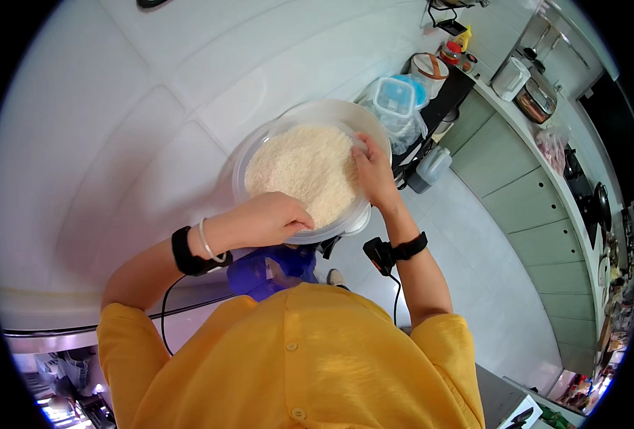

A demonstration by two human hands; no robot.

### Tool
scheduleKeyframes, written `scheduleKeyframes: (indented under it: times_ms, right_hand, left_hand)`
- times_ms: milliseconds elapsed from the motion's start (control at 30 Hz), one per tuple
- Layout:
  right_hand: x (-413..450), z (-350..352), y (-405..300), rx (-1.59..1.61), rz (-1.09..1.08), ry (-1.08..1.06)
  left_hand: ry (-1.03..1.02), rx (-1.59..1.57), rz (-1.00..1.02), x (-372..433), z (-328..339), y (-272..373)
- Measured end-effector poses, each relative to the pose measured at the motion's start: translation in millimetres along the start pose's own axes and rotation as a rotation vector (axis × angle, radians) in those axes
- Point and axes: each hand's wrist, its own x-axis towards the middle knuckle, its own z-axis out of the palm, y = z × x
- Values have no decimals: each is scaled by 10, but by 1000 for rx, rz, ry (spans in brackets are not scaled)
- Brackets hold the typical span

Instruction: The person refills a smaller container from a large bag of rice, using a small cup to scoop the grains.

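Observation:
In front of me is a wide, translucent plastic basin [240, 185] with a heap of pale grains [306, 166], which look like raw rice. My right hand [370, 169] grips the basin's right rim, thumb and fingers pinched on it. Over the near left edge lies my left hand [282, 217], fingers curled together at the grains; whether it holds a pinch of them or the rim is hidden. A round whitish container [376, 126] shows behind and below the basin.
A clear container with a light blue lid [394, 97] stands on a black shelf [448, 99] behind. On the floor are a plastic jug [429, 169] and, near my body, a blue plastic bag [274, 268]. Green cabinets [515, 177] line the right side; a white wall [151, 134] bounds the left.

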Motion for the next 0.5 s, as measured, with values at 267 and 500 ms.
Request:
scheduleKeyframes:
  times_ms: [267,500]
  right_hand:
    - [56,12,100,33,7,3]
    - [42,29,101,34,-11,5]
  left_hand:
    - [263,185,31,370,91,-396]
    - [375,40,-34,372,-262,-509]
